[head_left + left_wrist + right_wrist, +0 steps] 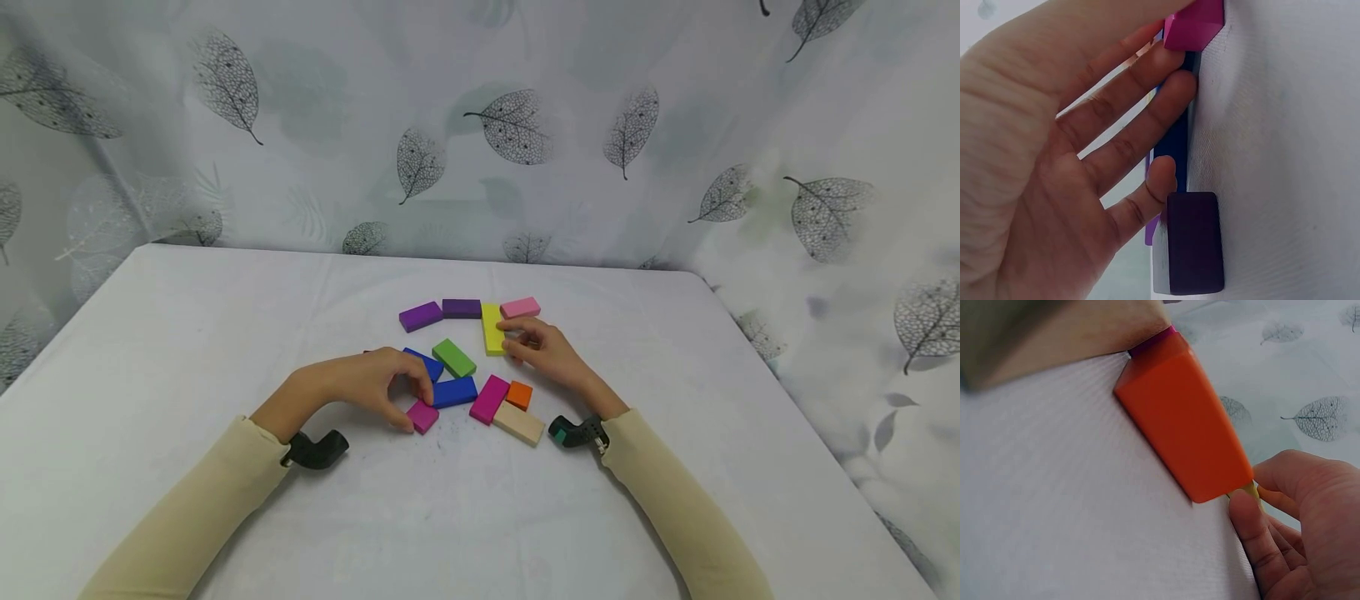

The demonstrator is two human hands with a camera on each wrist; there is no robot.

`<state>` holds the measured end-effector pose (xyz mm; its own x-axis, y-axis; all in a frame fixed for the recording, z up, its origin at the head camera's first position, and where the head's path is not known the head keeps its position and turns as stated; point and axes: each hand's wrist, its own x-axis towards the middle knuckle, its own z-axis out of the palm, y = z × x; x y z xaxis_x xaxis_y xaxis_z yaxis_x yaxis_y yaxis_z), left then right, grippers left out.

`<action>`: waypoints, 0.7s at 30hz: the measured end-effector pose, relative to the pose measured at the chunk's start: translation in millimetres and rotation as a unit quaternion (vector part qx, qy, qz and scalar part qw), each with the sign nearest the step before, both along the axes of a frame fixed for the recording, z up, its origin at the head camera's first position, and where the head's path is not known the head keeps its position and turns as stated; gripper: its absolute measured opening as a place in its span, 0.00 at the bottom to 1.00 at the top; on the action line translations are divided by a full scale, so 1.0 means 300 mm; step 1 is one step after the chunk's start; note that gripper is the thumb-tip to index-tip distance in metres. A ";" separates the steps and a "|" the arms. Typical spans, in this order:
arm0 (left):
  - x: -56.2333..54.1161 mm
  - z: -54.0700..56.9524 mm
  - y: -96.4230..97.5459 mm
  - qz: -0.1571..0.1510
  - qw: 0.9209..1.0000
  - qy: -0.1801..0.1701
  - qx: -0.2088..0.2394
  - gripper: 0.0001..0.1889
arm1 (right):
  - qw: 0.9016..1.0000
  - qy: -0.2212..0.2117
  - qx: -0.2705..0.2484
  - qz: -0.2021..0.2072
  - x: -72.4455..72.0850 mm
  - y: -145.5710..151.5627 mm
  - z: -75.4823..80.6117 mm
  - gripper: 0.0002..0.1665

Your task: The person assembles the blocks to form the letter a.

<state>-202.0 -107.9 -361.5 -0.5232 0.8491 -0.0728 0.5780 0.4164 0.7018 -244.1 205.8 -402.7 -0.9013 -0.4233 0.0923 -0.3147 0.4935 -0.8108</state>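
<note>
To the near left of the green block point(453, 358), on the white worktop point(225, 317), the left hand point(367, 379) has its grip pinching the small magenta block point(423, 418) between thumb and fingertip, the other fingers spread apart. Beyond the green block and to its right, the right hand point(547, 352) has its grip pinching the yellow block point(491, 332) with thumb and forefinger at the right-hand side. Just left of the green block lies one blue block point(429, 364), and on its near side a second blue block point(454, 392); farther left, a dark block point(1194, 244), mostly hidden from the head view, sits just beside the left little finger. Past the green block's far end are a violet block point(421, 317) and a deep purple block point(461, 308), with a pink block point(520, 307) beyond it to the right. On its near right, a magenta oblong point(490, 400), an orange block point(519, 395) and a beige block point(519, 423) lie close together.
</note>
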 end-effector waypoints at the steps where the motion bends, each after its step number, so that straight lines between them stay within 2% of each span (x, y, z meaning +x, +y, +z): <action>1: 0.001 0.001 0.000 -0.001 1.000 -0.001 0.000 0.16 | 1.000 -0.001 0.002 -0.001 0.000 0.000 0.000 0.22; 9: 0.006 0.008 0.001 -0.001 1.000 0.001 -0.001 0.15 | 1.000 0.001 0.007 -0.002 0.000 0.000 0.000 0.22; 21: 0.003 0.009 -0.004 -0.013 1.000 -0.006 0.019 0.18 | 1.000 -0.006 0.003 -0.007 0.001 -0.004 -0.001 0.24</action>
<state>-201.1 -109.1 -358.8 -0.4997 0.8649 -0.0469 0.5794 0.3740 0.7242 -243.9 204.6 -403.0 -0.9079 -0.4117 0.0787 -0.2985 0.5032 -0.8110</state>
